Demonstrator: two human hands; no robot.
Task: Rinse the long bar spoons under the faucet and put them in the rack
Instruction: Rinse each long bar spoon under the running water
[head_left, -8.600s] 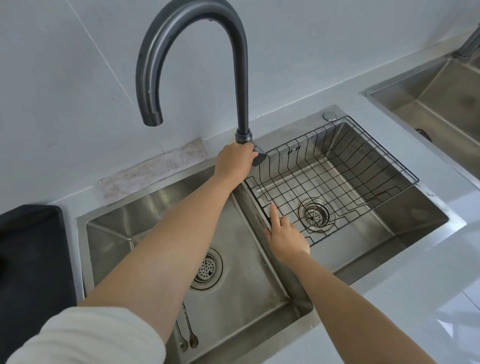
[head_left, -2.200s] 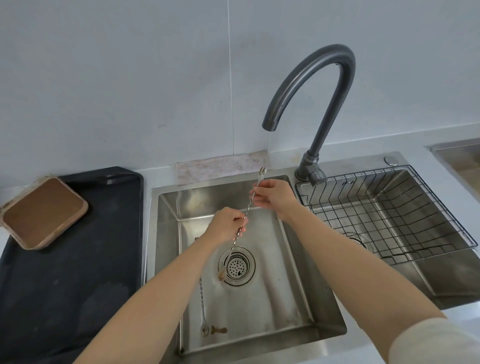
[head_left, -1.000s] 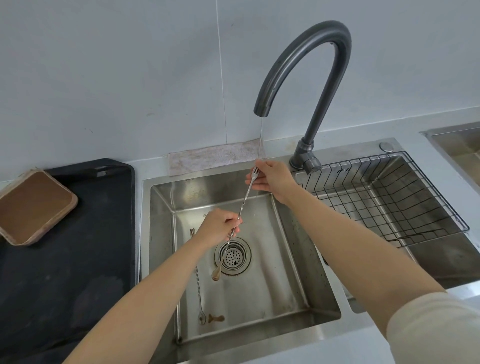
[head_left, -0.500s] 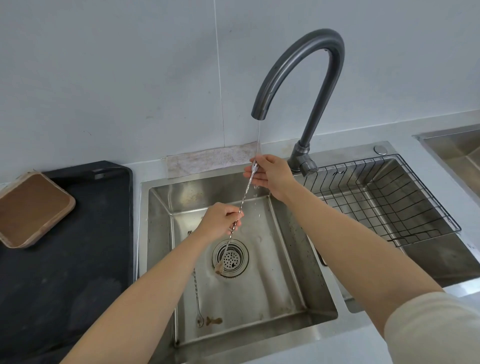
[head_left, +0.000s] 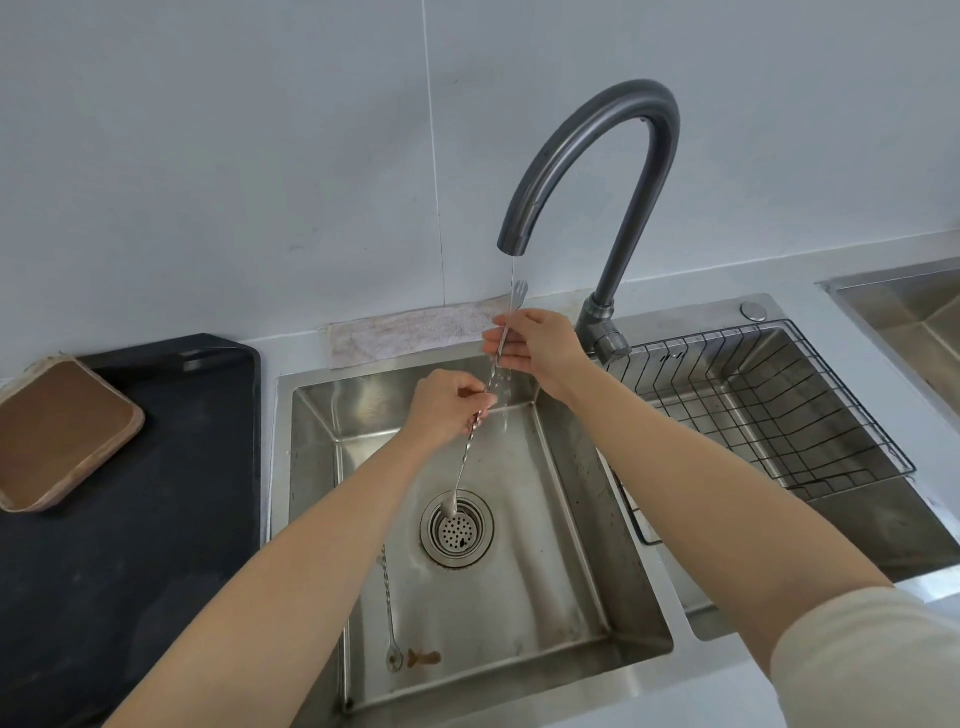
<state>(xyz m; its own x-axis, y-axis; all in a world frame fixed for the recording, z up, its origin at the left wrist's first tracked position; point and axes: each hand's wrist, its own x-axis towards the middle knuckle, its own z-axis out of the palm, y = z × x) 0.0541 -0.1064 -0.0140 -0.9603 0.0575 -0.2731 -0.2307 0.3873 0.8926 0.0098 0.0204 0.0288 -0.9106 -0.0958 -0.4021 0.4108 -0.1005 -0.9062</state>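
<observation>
I hold a long twisted bar spoon slanted over the left sink basin. Its fork end sticks up into the thin water stream under the dark gooseneck faucet, and its bowl hangs just above the drain. My left hand pinches the shaft at its middle. My right hand grips the shaft higher up, just below the fork end, in the water. A second bar spoon lies on the basin floor at the front left. The black wire rack sits in the right basin.
A black tray lies on the counter to the left with a brown square dish on it. A worn cloth lies behind the left basin. Another sink shows at the far right edge.
The held spoon has slid upward through my right hand, so its fork end now stands clear above my fingers in the stream. My left hand has risen with it.
</observation>
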